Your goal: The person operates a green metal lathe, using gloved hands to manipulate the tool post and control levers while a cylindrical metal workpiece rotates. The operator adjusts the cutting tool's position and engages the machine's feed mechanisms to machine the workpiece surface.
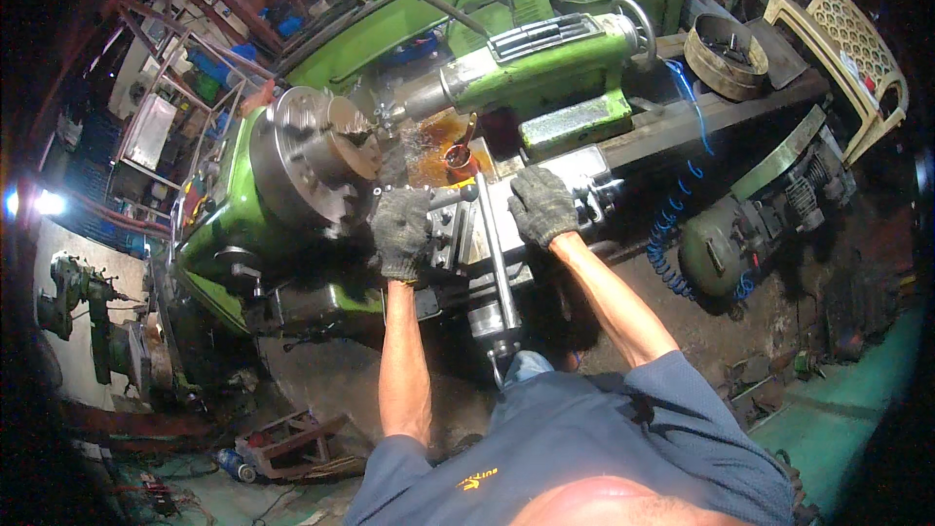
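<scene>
A lathe chuck (292, 151) with a round metal workpiece (341, 164) fills the left of the machine, its jaws blurred as if turning. Just to the right of it, my gloved left hand (399, 232) has its fingers curled over the near end of the tool post (448, 234); the fingertips are partly hidden. My gloved right hand (542, 206) lies flat on the pale metal carriage (584, 168), fingers stretched forward. Between the hands a long steel lever (495, 258) slants toward my body. Behind it stands a red cup (460, 164) with a brush in it, by an oily tray.
A green tailstock (541, 68) with a handwheel (635, 27) sits at the far side. To the right are a round bin (726, 56) of metal pieces, a beige plastic chair (847, 49), a blue coiled hose (665, 258) and a compressor (716, 248). A wooden frame (297, 443) lies at lower left.
</scene>
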Tool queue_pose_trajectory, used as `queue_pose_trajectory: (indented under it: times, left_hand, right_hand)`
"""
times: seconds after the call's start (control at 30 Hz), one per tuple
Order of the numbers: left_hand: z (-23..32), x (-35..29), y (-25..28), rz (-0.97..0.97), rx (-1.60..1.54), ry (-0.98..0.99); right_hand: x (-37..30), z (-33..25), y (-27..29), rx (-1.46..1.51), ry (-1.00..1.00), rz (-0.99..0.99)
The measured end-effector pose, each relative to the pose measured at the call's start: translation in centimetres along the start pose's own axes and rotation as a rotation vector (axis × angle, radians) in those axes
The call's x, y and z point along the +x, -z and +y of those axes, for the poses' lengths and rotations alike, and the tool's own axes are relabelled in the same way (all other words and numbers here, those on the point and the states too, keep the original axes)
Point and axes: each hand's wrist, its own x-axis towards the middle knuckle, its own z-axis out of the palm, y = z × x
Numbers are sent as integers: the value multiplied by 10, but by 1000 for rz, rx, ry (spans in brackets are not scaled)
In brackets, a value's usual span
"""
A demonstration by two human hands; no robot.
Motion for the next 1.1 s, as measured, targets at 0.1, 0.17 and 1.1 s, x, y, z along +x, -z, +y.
queue_pose_trajectory:
  times: [0.1, 0.17, 1.1]
  left_hand:
    - [0, 1, 2, 8, 22, -18]
    - [3, 0, 3, -29, 23, 31]
    - [2, 3, 2, 31, -8, -85]
  right_hand:
    - [2, -3, 0, 6, -29, -48]
    - [2, -2, 4, 5, -41, -75]
    - [3, -3, -6, -72, 59, 76]
